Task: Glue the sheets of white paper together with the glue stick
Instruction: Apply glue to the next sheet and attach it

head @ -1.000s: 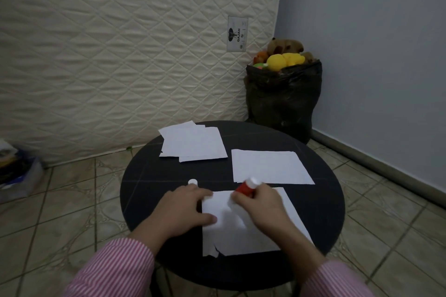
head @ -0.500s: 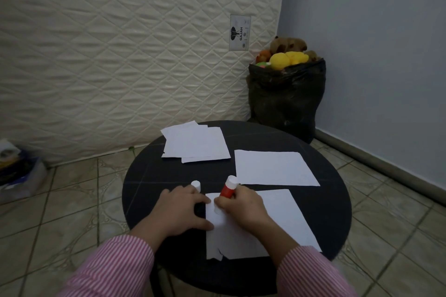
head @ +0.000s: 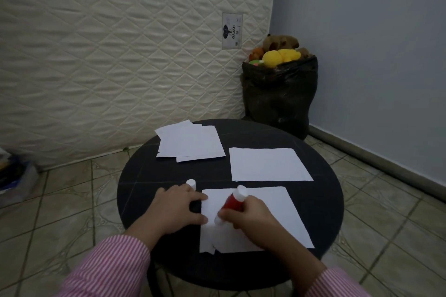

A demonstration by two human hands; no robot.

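Now, right hand (head: 251,216): fingers closed around the red glue stick (head: 233,201), tilted, tip on the near paper sheet (head: 277,214).
Left hand (head: 177,210): flat, fingers spread, pinning that sheet's left edge.
White cap (head: 191,183): standing just beyond the left fingers.

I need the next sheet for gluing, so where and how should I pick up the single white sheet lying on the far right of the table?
Probably by its right edge. The single sheet lies flat on the black table, so it offers no raised part to pinch. That edge is nearest the table's rim and clear of the stack. Come from the right, slide it outward and pinch from below. Your right hand holds the glue stick; the left hand pins the near sheet.
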